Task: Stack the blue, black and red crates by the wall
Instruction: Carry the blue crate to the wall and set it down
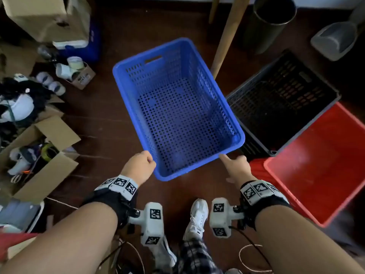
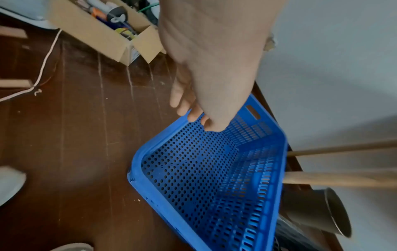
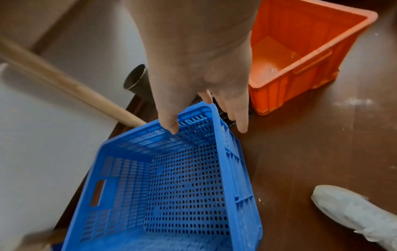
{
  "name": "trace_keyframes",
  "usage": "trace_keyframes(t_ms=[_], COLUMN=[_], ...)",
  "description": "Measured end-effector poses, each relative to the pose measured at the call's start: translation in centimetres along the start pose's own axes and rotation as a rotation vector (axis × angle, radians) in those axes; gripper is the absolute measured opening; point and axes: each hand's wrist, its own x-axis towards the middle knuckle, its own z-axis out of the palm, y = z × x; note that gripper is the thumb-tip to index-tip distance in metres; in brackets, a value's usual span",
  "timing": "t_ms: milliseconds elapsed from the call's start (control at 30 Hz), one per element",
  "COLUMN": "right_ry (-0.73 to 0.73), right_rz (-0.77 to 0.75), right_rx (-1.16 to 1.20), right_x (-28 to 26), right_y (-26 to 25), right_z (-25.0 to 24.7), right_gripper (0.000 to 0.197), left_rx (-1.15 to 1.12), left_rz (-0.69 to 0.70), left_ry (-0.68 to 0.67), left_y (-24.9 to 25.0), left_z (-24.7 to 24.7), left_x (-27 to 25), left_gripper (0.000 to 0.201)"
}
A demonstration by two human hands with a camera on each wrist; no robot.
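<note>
The blue perforated crate (image 1: 177, 119) is empty and sits tilted over the dark floor in the middle of the head view. My left hand (image 1: 141, 165) curls its fingers (image 2: 194, 116) over the rim at the near left corner of the blue crate (image 2: 204, 178). My right hand (image 1: 236, 165) holds the near right corner. Its thumb (image 3: 171, 126) lies inside the wall of the blue crate (image 3: 182, 186), with the fingers down the outside. A black slotted crate (image 1: 276, 99) stands just to the right. The red crate (image 1: 320, 161) (image 3: 300, 51) stands nearer, beside it.
A wooden pole (image 1: 227, 36) and a dark cylindrical bin (image 1: 270, 22) lean or stand by the pale wall (image 2: 322, 68) behind the crates. Open cardboard boxes (image 1: 39, 155) and clutter fill the left. A grey scoop (image 1: 335, 40) lies far right. My white shoe (image 1: 197, 216) is below.
</note>
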Motion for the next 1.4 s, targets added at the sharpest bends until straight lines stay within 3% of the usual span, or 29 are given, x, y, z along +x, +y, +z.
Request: trace_keyframes(t_ms=[133, 300, 367, 467, 500, 600, 666, 800, 966, 1066, 1166, 1400], right_ry=[-0.104, -0.068, -0.049, -0.148, -0.165, -0.118, -0.093, -0.072, -0.1, -0.14, -0.145, -0.131], right_rz=[0.202, 0.313, 0.334, 0.332, 0.327, 0.305, 0.282, 0.214, 0.182, 0.211, 0.196, 0.123], right_rx=[0.19, 0.377, 0.536, 0.615, 0.619, 0.693, 0.75, 0.725, 0.74, 0.754, 0.753, 0.721], right_x=[6.2, 11.8, 13.2, 14.1, 14.2, 14.6, 13.8, 9.1, 2.1, -2.3, -6.1, -10.2], right_y=[-0.5, 0.1, 1.1, 2.7, 3.1, 3.8, 3.5, 0.7, -5.4, -8.8, -12.5, -22.7], right_z=[4.0, 9.0, 10.4, 12.5, 13.0, 14.1, 14.8, 16.3, 16.1, 16.4, 17.0, 16.8], right_gripper=[0.082, 0.091, 0.076, 0.017, 0.009, 0.025, 0.025, 0.029, 0.033, 0.04, 0.03, 0.032], left_rx=[-0.226, -0.481, -0.59, -0.572, -0.549, -0.538, -0.552, -0.524, -0.454, -0.445, -0.446, -0.565], left_rz=[-0.174, -0.342, -0.328, -0.281, -0.259, -0.184, -0.165, -0.153, -0.107, -0.07, -0.06, -0.016], left_ry=[0.09, 0.082, 0.04, 0.046, 0.054, 0.016, 0.008, 0.063, 0.107, 0.146, 0.164, 0.223], left_y=[-1.8, -4.4, -5.7, -7.0, -7.2, -7.7, -8.2, -9.2, -9.3, -10.0, -10.8, -11.3], left_z=[2.9, 5.8, 7.1, 8.3, 8.4, 8.4, 7.9, 2.8, -7.8, -13.4, -18.6, -28.9], left_x=[6.7, 13.5, 15.7, 17.5, 17.7, 17.8, 17.8, 17.4, 15.3, 13.5, 11.9, 11.6], left_gripper=[0.045, 0.087, 0.086, 0.073, 0.07, 0.067, 0.069, 0.064, 0.06, 0.048, 0.033, 0.032])
